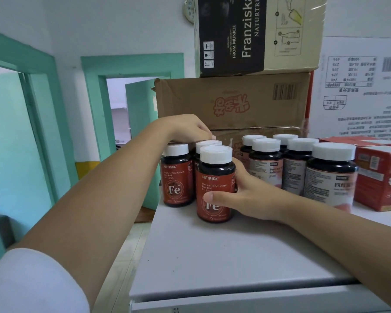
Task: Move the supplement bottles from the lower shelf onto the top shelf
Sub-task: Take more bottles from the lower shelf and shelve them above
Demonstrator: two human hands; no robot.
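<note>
as the right hand [248, 195] wraps the front red-label bottle [215, 177], we note the thumb across its label and the fingers curled round its far side. that bottle stands upright on the grey top shelf [212, 256], near the shelf's left end.

left hand [187, 129] comes in from above, fingers curled down over the white caps of two more red-label bottles: the left bottle [177, 177] and the rear bottle [207, 144], which is mostly hidden behind the front one. we cannot tell whether those fingers grip a cap or only touch it. hands are apart, one high, one low, with the three-bottle cluster between them. white sleeve [32, 279] on the left arm.

just right of the right hand, five pale-label bottles [332, 177] with white caps stand grouped on the same shelf; red boxes [379, 177] beyond them. behind the bottles we log a brown carton [235, 102], a dark-printed carton [257, 35] stacked on it, and a white carton [359, 86] to the right. green door frames [131, 64] at left; wall clock [189, 10] partly hidden by the upper carton.
</note>
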